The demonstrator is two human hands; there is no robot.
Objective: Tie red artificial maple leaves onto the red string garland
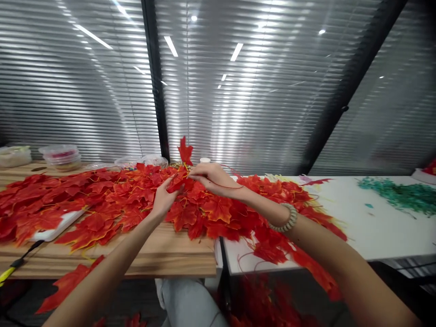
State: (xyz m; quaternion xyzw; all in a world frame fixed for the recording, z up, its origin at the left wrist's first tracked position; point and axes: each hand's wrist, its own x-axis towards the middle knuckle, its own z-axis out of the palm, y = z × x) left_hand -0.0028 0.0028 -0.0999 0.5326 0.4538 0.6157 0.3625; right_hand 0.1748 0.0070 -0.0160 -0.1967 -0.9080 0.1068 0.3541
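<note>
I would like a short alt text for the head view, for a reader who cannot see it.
A person's left hand holds red leaves, with the right hand close against them, over a heap of similar leaves spread across a wooden table and a white table. Blinds hang behind; plastic tubs are at the left and teal bits at the right.

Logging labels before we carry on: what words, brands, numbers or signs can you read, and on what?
None can be read.
Red leaves: no lettering visible.
White flat object, partly under leaves: no legible marking.
Stacked clear containers: too small and blurred to tell whether anything is printed.
</note>
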